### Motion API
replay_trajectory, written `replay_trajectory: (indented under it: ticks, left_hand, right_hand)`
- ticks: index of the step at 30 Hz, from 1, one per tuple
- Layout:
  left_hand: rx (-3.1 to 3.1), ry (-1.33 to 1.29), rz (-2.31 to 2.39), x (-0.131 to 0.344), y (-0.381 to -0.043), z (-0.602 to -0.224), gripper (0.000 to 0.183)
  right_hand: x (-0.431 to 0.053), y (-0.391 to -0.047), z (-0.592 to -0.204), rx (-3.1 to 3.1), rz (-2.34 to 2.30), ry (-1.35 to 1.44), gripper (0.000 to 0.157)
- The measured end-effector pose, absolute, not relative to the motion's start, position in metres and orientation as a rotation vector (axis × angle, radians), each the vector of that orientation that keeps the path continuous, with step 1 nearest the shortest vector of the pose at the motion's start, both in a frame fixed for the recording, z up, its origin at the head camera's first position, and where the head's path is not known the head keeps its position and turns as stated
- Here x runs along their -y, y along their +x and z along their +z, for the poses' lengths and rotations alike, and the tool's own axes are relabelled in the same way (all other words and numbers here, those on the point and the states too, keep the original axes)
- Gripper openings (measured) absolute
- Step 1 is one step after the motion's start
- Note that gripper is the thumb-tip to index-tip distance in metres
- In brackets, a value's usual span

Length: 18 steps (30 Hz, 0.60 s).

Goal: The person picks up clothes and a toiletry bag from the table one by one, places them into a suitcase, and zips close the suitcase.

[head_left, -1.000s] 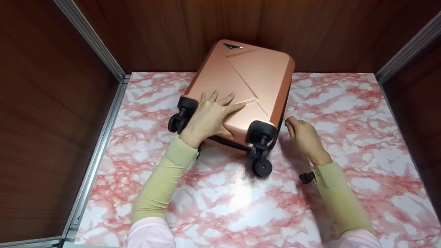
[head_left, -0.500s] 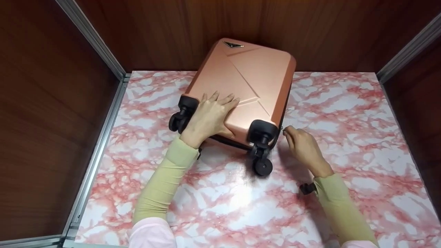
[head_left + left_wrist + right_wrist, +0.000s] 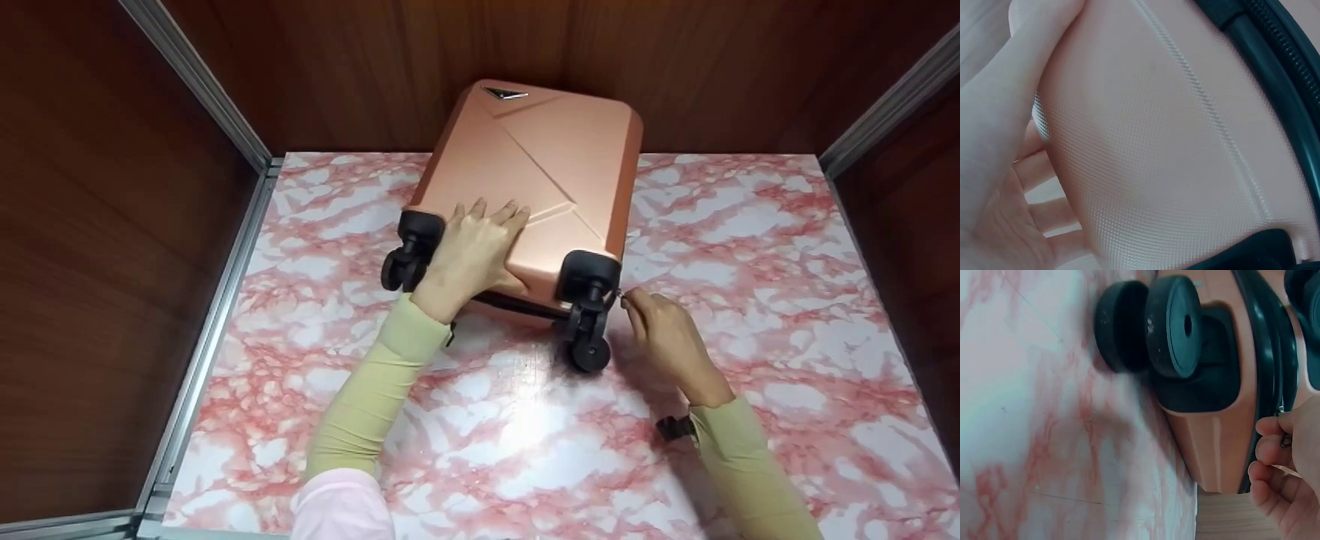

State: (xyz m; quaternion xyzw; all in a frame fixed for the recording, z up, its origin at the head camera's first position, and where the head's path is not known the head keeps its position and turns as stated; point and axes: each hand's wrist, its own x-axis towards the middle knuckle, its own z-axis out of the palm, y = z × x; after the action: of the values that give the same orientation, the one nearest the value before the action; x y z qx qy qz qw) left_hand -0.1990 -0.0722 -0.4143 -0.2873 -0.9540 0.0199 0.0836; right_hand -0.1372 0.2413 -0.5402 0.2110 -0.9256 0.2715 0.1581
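A rose-gold hard-shell suitcase (image 3: 570, 157) lies on the marble-patterned surface, its wheeled end toward me. My left hand (image 3: 472, 251) rests on the shell's upper face with fingers stretched out; its thumb (image 3: 1033, 45) lies over the wheeled end. Beside the right corner, my right hand (image 3: 667, 341) pinches a small metal zipper pull (image 3: 1285, 440) between thumb and fingers. The zipper (image 3: 1292, 53) runs along the dark seam between the two shell halves. How far it is unzipped I cannot tell.
Black caster wheels (image 3: 591, 352) stick out from the near right corner, close to my right hand, and another caster (image 3: 403, 268) is by my left wrist. A brown wood-grain wall (image 3: 360, 82) stands behind the suitcase, with metal rails (image 3: 210, 90) at the sides.
My right hand has drawn the zipper pull toward me along the suitcase's right side to the near corner. The suitcase's wheeled end has swung slightly right, with my left hand on it.
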Motion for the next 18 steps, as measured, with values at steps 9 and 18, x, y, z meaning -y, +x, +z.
replay_trajectory:
  ticks: [9,18]
  left_hand:
    - [2.835,-0.769,0.177,0.059,-0.197,-0.415,0.119]
    - [2.823,-0.658,0.169,0.042,-0.195,-0.419,0.120]
  right_hand:
    - [-0.242,-0.128,-0.541,2.629,0.796,0.617,0.010]
    - [-0.246,-0.126,-0.542,2.627,0.778,0.563,0.009]
